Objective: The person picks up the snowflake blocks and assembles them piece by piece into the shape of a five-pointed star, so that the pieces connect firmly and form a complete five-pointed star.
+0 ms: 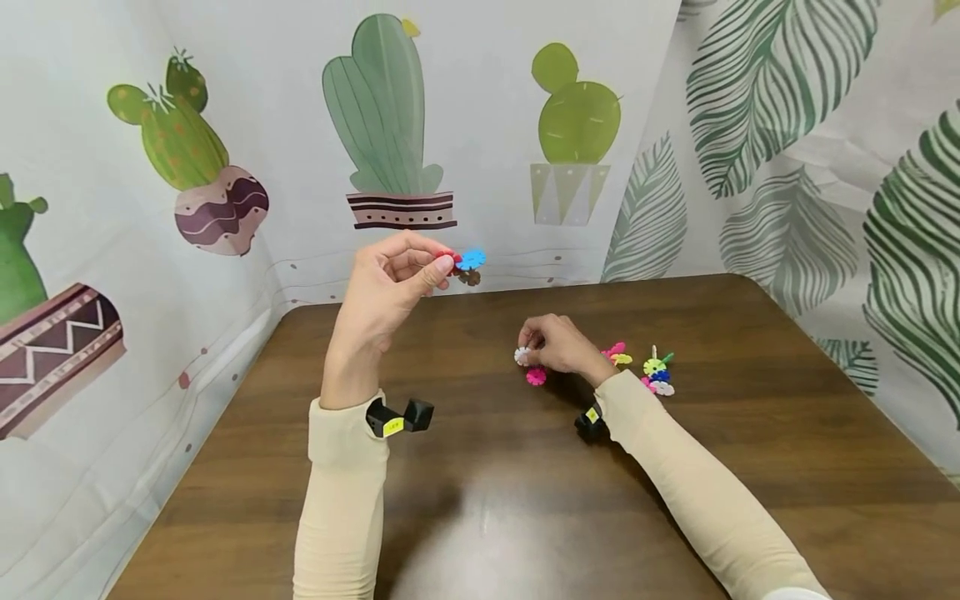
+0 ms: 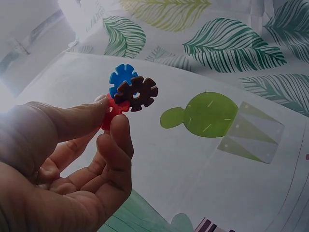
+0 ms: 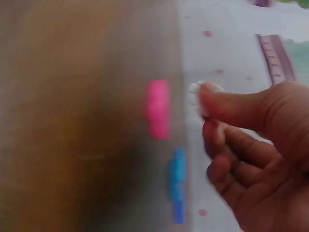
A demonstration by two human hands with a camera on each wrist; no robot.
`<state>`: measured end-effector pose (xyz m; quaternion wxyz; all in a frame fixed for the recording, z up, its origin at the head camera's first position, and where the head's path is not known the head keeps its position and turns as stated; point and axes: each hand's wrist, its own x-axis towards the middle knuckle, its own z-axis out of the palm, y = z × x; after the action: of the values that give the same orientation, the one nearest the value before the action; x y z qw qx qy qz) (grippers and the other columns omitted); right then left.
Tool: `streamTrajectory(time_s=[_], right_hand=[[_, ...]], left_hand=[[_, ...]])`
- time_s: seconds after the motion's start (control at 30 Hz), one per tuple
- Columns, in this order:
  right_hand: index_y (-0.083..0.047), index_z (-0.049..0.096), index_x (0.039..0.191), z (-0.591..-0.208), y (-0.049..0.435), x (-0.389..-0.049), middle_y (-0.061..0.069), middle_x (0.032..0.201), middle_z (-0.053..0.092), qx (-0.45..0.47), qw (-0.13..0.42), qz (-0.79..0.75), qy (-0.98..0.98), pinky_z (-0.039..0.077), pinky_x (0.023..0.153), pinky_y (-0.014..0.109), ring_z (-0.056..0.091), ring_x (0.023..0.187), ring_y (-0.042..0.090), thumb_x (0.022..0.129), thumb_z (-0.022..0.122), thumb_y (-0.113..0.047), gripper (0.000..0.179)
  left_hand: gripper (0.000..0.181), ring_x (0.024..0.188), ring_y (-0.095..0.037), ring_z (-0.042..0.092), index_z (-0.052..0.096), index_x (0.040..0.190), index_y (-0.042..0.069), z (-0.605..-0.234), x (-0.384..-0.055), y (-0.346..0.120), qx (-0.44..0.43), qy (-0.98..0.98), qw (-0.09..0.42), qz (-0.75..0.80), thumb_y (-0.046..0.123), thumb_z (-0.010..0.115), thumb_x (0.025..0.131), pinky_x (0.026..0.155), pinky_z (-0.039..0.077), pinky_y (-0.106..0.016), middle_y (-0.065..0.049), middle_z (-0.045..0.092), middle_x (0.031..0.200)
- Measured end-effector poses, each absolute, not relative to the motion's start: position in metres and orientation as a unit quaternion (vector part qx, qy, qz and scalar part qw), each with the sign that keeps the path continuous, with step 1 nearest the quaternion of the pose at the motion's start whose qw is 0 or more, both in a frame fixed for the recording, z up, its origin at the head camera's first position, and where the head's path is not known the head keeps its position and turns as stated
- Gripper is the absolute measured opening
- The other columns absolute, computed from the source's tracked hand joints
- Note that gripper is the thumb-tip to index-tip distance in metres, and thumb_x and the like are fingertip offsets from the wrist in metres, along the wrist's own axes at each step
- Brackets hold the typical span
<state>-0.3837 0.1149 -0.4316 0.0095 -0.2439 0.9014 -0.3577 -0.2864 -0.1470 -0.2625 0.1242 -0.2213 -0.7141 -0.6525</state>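
Note:
My left hand (image 1: 384,287) is raised above the far side of the table. Its thumb and forefinger pinch a red notched plastic disc (image 2: 116,112), which is joined to a blue notched disc (image 1: 473,260) and a brown notched disc (image 2: 145,91). Lower and to the right, my right hand (image 1: 562,343) pinches a white notched disc (image 1: 521,357) between thumb and fingers. A pink notched disc (image 1: 536,377) is just below that hand in the head view. In the blurred right wrist view, blue pieces (image 3: 178,174) also show near the pink one.
Right of my right hand, pink and yellow discs (image 1: 621,359) lie in a small cluster. Another cluster holds a yellow-green disc (image 1: 654,367), a blue disc (image 1: 660,377) and a white disc (image 1: 664,389). A printed cloth (image 1: 487,100) hangs behind the brown table (image 1: 480,467).

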Motion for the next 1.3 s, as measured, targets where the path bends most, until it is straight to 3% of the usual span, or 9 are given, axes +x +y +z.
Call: streamTrajectory(time_s=[0.27,0.5,0.93,1.3], right_hand=[[-0.008,0.078,0.116,-0.357,0.128,-0.355,0.008,0.102,0.082,-0.219,-0.1,-0.552,0.799,0.055,0.073,0.023,0.072,0.084,0.013,0.097,0.082,-0.018,0.022],[-0.004,0.081,0.115,-0.312,0.129,-0.316,-0.003,0.098,0.083,-0.281,-0.18,-0.638,0.694,0.062,0.079,0.021,0.076,0.083,0.015,0.093,0.085,-0.011,0.024],[0.003,0.079,0.112,-0.301,0.121,-0.295,-0.001,0.096,0.081,-0.345,-0.217,-0.636,0.656,0.063,0.078,0.021,0.075,0.08,0.019,0.091,0.083,0.002,0.022],[-0.003,0.081,0.111,-0.299,0.123,-0.293,-0.003,0.096,0.081,-0.336,-0.228,-0.603,0.686,0.06,0.07,0.021,0.074,0.077,0.015,0.091,0.084,-0.001,0.02]], left_hand=[[0.013,0.07,-0.011,0.07,0.082,0.099,0.015,-0.265,-0.287,-0.142,-0.234,-0.711,0.111,-0.654,0.004,0.083,0.092,0.067,0.054,-0.022,0.007,0.079,0.083],[0.01,0.073,-0.01,0.07,0.082,0.101,0.014,-0.262,-0.283,-0.136,-0.234,-0.719,0.1,-0.646,0.008,0.085,0.092,0.066,0.051,-0.021,0.006,0.078,0.084],[0.008,0.071,-0.011,0.069,0.081,0.1,0.009,-0.266,-0.28,-0.129,-0.255,-0.709,0.099,-0.65,0.004,0.082,0.094,0.069,0.055,-0.022,0.001,0.078,0.084],[0.014,0.07,-0.011,0.07,0.078,0.106,-0.004,-0.269,-0.28,-0.122,-0.268,-0.7,0.122,-0.651,0.0,0.082,0.093,0.073,0.059,-0.024,0.004,0.079,0.085]])
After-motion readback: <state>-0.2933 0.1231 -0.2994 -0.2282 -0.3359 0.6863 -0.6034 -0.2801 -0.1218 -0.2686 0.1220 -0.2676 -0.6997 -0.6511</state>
